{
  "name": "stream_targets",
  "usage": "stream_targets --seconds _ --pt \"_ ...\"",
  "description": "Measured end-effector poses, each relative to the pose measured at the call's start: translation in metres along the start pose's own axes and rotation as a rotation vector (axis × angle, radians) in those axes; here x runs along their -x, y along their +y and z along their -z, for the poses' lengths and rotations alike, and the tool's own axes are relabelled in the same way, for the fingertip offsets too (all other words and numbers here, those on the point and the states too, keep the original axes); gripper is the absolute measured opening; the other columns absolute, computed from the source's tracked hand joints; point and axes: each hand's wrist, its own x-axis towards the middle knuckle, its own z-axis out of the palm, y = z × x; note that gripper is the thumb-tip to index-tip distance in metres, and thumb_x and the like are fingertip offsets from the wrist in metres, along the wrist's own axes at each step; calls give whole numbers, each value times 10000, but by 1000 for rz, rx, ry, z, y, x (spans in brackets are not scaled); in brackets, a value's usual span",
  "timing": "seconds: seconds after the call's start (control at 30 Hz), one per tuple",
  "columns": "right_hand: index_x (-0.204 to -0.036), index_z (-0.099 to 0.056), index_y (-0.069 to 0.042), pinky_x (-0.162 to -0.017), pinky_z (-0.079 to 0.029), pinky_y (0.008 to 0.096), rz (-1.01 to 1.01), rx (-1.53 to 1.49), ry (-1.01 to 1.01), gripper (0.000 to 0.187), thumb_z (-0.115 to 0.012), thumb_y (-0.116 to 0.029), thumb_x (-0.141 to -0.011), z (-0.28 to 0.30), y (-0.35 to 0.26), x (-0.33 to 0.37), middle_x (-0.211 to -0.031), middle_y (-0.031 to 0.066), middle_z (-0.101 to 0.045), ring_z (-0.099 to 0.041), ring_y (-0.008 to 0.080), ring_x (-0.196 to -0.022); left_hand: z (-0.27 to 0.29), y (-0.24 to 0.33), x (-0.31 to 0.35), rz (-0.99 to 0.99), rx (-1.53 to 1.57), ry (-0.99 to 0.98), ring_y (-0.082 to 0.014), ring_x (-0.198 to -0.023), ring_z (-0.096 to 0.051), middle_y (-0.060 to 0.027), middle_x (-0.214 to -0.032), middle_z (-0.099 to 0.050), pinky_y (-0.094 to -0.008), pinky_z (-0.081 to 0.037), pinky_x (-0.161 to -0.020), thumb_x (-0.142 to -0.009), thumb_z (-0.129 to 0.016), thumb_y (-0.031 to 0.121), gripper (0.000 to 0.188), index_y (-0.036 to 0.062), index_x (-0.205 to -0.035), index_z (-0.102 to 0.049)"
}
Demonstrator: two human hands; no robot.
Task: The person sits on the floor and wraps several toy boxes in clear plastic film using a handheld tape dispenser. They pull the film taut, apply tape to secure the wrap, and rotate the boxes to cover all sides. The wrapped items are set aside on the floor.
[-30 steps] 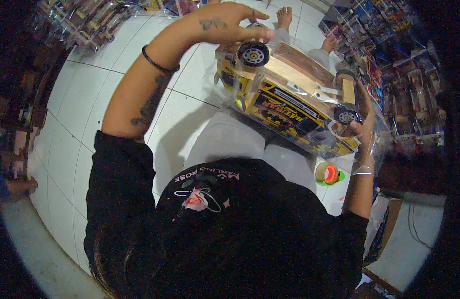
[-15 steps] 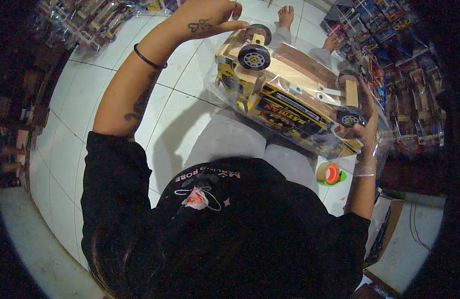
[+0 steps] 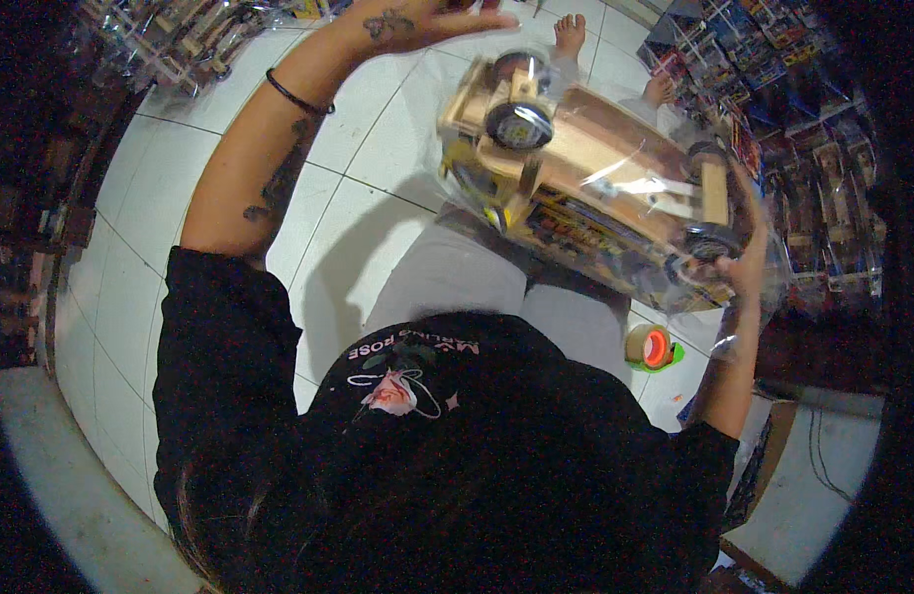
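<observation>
A wooden toy truck (image 3: 605,148) with black wheels and yellow-and-black printed sides is tilted above my lap, its underside toward me. Clear plastic wrap covers it, and motion smears its outline. My right hand (image 3: 749,247) grips the wheeled end at the right, thumb near the lower wheel. Beyond the truck's left end, my left hand (image 3: 457,22) is off it, with fingers stretched out and partly cut by the top edge. A strip of clear film or tape clings near my right wrist.
A tape roll with an orange core (image 3: 649,348) on a green dispenser stands on the white tiled floor (image 3: 353,213), right of my thigh. Several wrapped wooden toys (image 3: 180,49) are piled at the far left, and more stacked packages (image 3: 744,49) at the far right. My bare feet (image 3: 570,36) are ahead.
The toy truck has tipped and shifted slightly right, its underside showing more. My left hand has moved up and away from its wheel; my right hand still holds it.
</observation>
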Motion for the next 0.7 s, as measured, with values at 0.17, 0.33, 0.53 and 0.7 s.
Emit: stream_targets --seconds 0.17,0.33,0.53,0.7 --pt "-1419 -329 4 -1136 -197 412 -94 -97 -60 1235 -788 -651 -478 1 13 9 -1473 167 -330 -286 291 -1378 5 1 19 147 -122 -436 -261 -869 -540 -113 -956 -564 -384 -440 -795 -730 -753 338 515 37 -1098 -557" --pt "-1425 -301 21 -1127 -230 417 -88 -115 -86 884 -642 -495 -793 30 19 33 -1463 173 -347 -312 300 -1368 12 -19 58 372 21 -353 -176 -879 -563 -56 -1000 -621 -319 -467 -797 -830 -704 275 424 36 -1154 -573" --pt "-1356 -367 78 -874 -492 345 -599 -774 72 759 -616 -373 -798 62 37 36 -1187 154 -586 -591 229 -1008 13 -34 61 434 417 10 -87 -844 -534 -19 -904 -607 -242 -458 -737 -917 -596 125 133 15 -989 -619" --pt "-1376 -370 37 -643 -525 234 -831 -484 49 667 -528 -386 -886 90 57 31 -983 115 -656 -623 154 -795 23 -17 61 323 154 10 -93 -795 -531 -32 -874 -604 -243 -446 -699 -889 -612 45 82 2 -958 -613"
